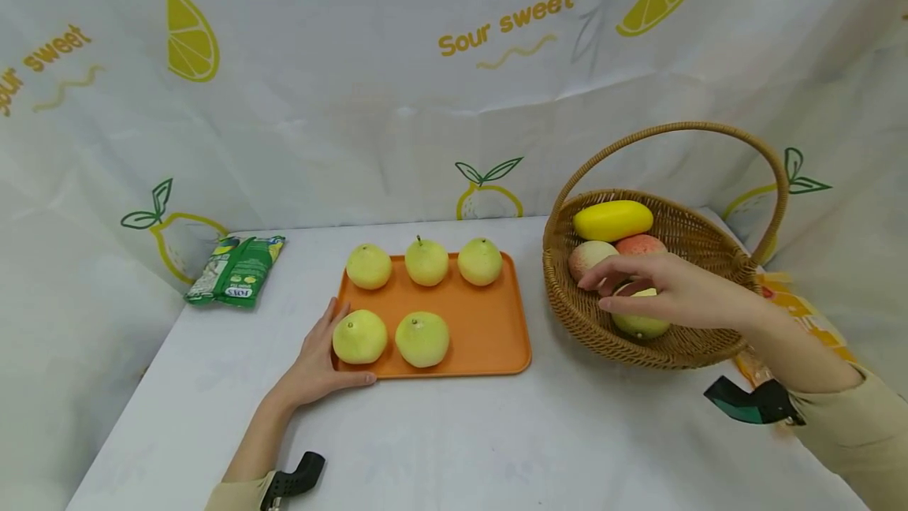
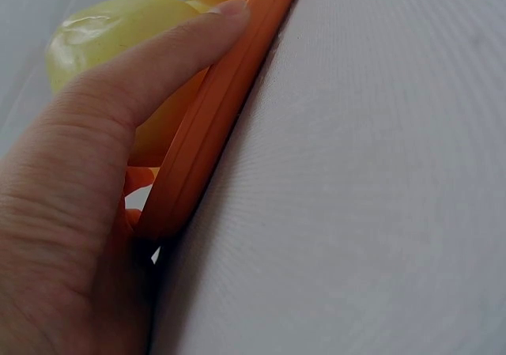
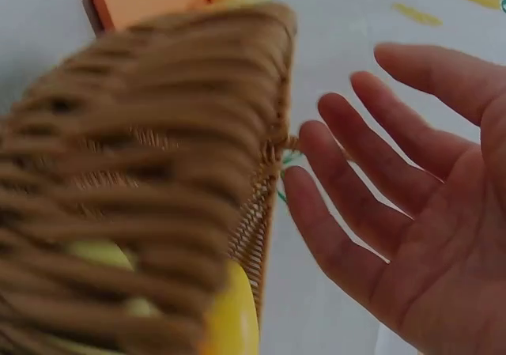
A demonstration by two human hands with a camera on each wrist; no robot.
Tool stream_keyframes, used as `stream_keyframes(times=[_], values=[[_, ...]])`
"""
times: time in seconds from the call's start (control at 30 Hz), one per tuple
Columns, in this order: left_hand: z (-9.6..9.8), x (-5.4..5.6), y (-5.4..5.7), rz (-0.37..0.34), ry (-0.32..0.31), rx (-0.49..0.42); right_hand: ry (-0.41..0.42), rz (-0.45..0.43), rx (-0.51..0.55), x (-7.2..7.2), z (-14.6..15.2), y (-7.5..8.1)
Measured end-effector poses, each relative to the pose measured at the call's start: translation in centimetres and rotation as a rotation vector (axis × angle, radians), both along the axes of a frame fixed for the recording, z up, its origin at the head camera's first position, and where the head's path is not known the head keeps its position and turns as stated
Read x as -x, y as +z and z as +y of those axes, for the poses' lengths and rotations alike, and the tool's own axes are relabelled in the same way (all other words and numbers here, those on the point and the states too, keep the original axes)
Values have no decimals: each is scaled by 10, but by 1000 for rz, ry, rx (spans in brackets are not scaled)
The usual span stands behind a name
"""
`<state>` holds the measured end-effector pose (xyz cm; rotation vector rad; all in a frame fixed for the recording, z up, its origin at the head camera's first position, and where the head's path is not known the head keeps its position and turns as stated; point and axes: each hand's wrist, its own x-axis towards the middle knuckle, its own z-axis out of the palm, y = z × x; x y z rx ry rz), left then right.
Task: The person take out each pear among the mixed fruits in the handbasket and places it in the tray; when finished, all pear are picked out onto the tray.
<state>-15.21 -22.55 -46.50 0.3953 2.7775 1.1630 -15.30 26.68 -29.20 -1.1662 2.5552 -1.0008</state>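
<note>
An orange tray point(image 1: 489, 330) carries several round yellow-green fruits, pear-like, in two rows: three at the back and two in front. My left hand point(image 1: 315, 357) holds the tray's front left corner, thumb along the front rim beside the nearest fruit point(image 1: 360, 337). In the left wrist view, the thumb point(image 2: 178, 58) lies over the tray rim point(image 2: 207, 130). Over the wicker basket point(image 1: 582, 330) hovers my right hand point(image 1: 660, 286), fingers loosely bent, nothing held. Beneath it lies a yellow-green fruit point(image 1: 641, 328), partly hidden. Two peach-like fruits and a long yellow fruit point(image 1: 613, 220) lie behind.
A green snack packet point(image 1: 237, 270) lies at the back left of the white table. Another packet, orange and yellow point(image 1: 801, 310), is partly hidden right of the basket. The basket's tall handle point(image 1: 688, 127) arches above it. A printed white cloth hangs behind.
</note>
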Motion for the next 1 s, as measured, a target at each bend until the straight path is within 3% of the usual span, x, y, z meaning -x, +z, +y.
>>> stream_keyframes(times=[0.2, 0.43, 0.67, 1.0], values=[[0, -1, 0, 0, 0, -1, 49, -110, -105, 13, 11, 6], [0, -1, -1, -3, 3, 4, -4, -261, -251, 30, 24, 9], [-1, -1, 0, -1, 6, 1, -51, -323, -379, 48, 37, 6], [-1, -1, -1, -8, 6, 1, -81, -465, -473, 60, 43, -1]])
